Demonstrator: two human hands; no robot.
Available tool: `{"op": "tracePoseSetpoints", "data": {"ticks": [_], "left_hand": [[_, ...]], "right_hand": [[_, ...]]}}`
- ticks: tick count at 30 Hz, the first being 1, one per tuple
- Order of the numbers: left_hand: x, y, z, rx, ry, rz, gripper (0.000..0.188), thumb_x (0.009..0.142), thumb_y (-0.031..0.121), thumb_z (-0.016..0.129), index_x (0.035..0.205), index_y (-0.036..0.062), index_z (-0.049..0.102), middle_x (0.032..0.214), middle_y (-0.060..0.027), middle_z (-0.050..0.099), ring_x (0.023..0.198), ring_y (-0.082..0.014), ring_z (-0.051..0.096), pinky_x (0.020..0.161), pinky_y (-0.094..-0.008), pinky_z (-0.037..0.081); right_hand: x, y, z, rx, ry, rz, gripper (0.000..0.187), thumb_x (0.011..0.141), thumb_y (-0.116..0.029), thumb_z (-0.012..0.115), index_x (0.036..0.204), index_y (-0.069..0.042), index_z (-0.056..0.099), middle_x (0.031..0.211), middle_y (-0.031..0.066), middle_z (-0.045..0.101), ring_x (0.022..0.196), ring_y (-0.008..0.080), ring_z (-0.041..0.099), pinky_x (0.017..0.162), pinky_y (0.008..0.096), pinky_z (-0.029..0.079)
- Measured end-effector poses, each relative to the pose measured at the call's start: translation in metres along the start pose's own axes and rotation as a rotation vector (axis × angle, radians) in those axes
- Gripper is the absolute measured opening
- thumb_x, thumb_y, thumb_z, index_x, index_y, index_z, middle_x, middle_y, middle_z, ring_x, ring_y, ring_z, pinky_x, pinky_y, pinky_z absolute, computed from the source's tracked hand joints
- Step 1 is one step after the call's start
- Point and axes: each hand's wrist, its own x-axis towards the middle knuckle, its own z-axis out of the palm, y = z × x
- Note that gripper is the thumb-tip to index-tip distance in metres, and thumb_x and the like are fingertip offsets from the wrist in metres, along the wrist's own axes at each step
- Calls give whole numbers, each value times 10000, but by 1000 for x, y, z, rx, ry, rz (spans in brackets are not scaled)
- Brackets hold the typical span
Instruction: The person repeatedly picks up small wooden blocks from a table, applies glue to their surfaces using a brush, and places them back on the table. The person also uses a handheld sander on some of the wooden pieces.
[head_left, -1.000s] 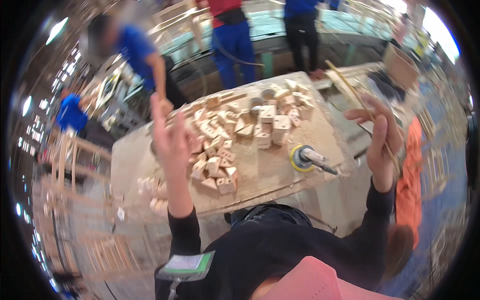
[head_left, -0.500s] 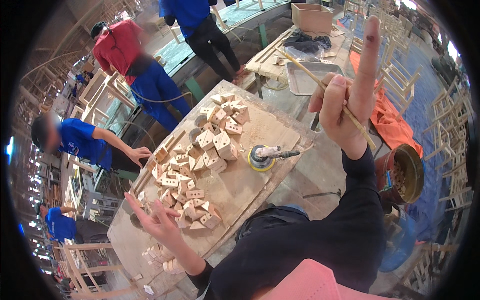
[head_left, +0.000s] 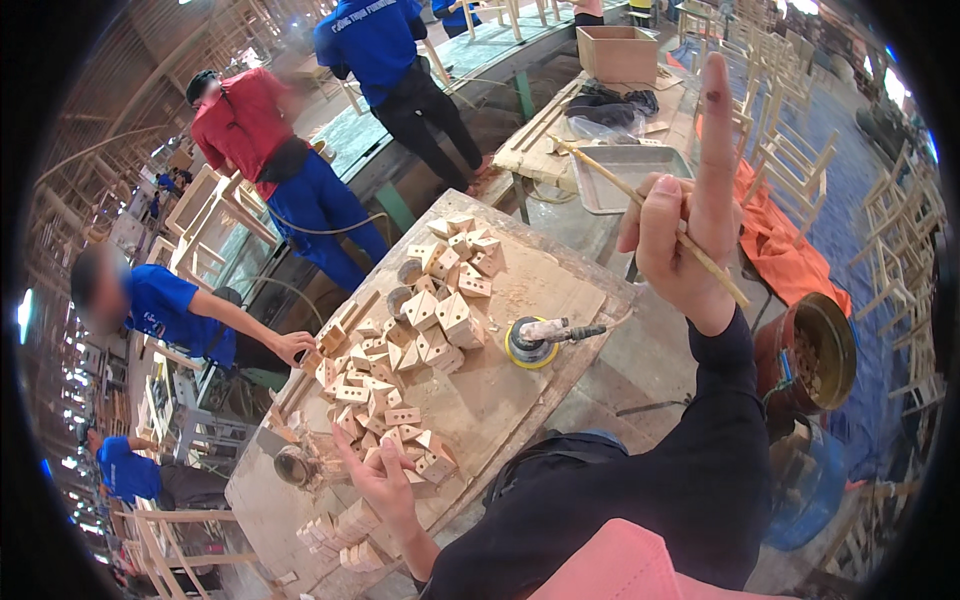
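My right hand (head_left: 685, 225) is raised at the right, its fingers closed round a thin wooden stick (head_left: 612, 178). The index finger points straight up and has a dark spot near its tip. Lower down, my left hand (head_left: 385, 488) hovers over the near left of the worktable with nothing in it, index finger and thumb apart. Just beyond it lies a heap of small wooden blocks (head_left: 402, 415), angled and drilled with dark holes. Beside the left hand, more blocks (head_left: 345, 530) stand in short rows.
On the worktable (head_left: 540, 400) sits a round sander (head_left: 532, 340) with a hose. A co-worker's hand (head_left: 293, 347) touches the table's left edge. A metal tray (head_left: 630, 175) and an open wooden box (head_left: 617, 55) are beyond. At right stands a rusty bucket (head_left: 805, 350) of scraps.
My left hand has moved right and down, uncovering a round cup at the table's left. My right hand keeps the stick and shifts slightly down. The co-worker's hand has reached the blocks' edge.
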Motion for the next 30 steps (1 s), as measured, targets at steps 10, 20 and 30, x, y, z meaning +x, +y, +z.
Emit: {"op": "tracePoseSetpoints", "data": {"ticks": [10,20,30], "left_hand": [[-3,-9,4,1,0,-10,690,934,97,530,1495,37,134,536,-13,531,500,-41,468,533,-170,343],[-5,-9,3,-1,13,-18,688,934,110,534,1494,36,141,561,-22,537,504,-46,472,532,-183,360],[-3,-27,0,11,3,23,678,937,111,529,1487,20,142,518,-13,523,451,-47,447,463,-178,330]], "right_hand": [[-6,5,2,-34,-4,11,730,804,58,270,1488,-7,25,1565,160,80,467,83,538,418,219,457],[-5,11,1,-52,7,18,701,831,53,283,1487,-7,43,1561,158,104,470,80,532,427,224,463],[-5,0,6,14,79,125,658,859,21,290,1478,8,69,1541,149,203,464,77,544,442,237,478]]}}
